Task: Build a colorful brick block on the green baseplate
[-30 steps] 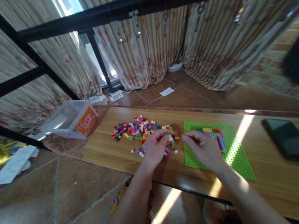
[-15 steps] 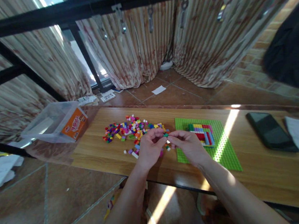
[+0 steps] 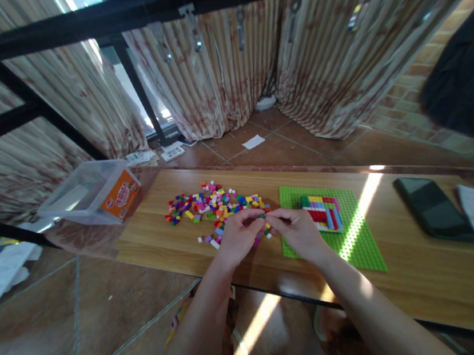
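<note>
- Presently, a small green toy brick (image 3: 262, 217) is pinched in the left hand (image 3: 236, 240), above the wooden table (image 3: 153, 234), near the loose toy bricks (image 3: 222, 200).
- Right hand (image 3: 299, 232): fingertips drawn together beside it; whether the brick is also gripped there cannot be told.
- Brick build (image 3: 319, 213) seated on the green studded baseplate (image 3: 361, 257).
- Handling, judged: very light, rigid, smooth, easily dropped, hardly fragile; best held by opposite side walls.

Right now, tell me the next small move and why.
Probably bring the small green piece to the green baseplate: the left hand and right hand pinch it at their fingertips, beside the plate, whose joined bricks have bare studs around them.
</note>
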`<state>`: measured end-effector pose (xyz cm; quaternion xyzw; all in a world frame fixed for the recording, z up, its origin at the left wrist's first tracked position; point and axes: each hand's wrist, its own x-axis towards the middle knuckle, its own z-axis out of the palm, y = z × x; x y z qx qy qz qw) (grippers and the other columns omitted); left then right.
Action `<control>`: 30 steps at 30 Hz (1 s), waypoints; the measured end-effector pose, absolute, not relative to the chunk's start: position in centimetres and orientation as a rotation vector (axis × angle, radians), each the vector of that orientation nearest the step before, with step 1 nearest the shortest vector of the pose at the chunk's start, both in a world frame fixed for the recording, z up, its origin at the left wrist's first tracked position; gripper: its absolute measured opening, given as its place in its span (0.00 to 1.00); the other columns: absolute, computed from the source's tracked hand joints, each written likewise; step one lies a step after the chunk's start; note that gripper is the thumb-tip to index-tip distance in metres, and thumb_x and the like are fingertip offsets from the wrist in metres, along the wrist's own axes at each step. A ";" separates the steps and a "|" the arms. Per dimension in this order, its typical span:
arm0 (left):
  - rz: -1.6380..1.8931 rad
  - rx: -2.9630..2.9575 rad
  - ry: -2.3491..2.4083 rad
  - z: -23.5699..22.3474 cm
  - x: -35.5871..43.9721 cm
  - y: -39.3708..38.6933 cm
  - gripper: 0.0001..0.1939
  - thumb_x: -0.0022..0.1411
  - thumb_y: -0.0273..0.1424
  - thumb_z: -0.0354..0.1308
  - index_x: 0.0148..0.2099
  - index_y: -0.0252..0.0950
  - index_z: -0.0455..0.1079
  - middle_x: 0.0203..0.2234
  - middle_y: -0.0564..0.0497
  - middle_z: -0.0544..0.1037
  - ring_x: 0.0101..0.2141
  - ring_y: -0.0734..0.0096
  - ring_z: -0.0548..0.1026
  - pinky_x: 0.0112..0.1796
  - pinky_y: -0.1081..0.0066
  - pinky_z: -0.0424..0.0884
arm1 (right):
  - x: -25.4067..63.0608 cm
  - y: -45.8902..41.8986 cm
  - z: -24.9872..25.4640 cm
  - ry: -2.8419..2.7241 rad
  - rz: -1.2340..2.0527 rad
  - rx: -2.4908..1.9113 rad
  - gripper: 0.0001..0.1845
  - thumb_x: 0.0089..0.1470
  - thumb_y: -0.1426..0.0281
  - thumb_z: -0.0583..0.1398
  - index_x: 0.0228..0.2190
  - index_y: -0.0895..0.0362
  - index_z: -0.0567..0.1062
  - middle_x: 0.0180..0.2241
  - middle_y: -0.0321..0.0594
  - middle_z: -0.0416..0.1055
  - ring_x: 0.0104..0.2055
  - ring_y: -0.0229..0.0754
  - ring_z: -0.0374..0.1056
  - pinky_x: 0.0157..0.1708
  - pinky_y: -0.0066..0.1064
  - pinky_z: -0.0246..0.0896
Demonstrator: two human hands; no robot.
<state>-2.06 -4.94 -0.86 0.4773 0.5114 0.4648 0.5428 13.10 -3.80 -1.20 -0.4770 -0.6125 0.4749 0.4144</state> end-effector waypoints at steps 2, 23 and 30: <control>1.100 1.147 1.263 -1.0 -1.9 -4.8 0.09 0.54 0.31 0.60 0.38 0.33 0.76 0.26 0.51 0.78 0.27 0.73 0.74 0.30 0.73 0.69 | 13.1 -3.9 -1.3 -1.594 1.128 -1.203 0.17 0.53 0.58 0.60 0.29 0.58 0.81 0.22 0.38 0.74 0.25 0.39 0.67 0.28 0.30 0.61; 1.265 0.756 1.205 -0.2 -1.4 -5.0 0.04 0.50 0.28 0.62 0.31 0.33 0.75 0.22 0.53 0.76 0.23 0.76 0.72 0.27 0.75 0.68 | 12.7 -3.7 -2.3 -1.236 1.402 -1.157 0.18 0.44 0.57 0.68 0.31 0.59 0.80 0.23 0.38 0.75 0.23 0.38 0.66 0.28 0.32 0.64; 1.279 0.977 1.387 -1.7 -2.2 -4.4 0.05 0.52 0.30 0.61 0.33 0.36 0.77 0.25 0.52 0.79 0.27 0.70 0.76 0.29 0.71 0.72 | 12.3 -3.9 -2.2 -1.538 1.129 -1.266 0.15 0.52 0.61 0.61 0.36 0.56 0.81 0.30 0.40 0.78 0.29 0.41 0.71 0.32 0.32 0.65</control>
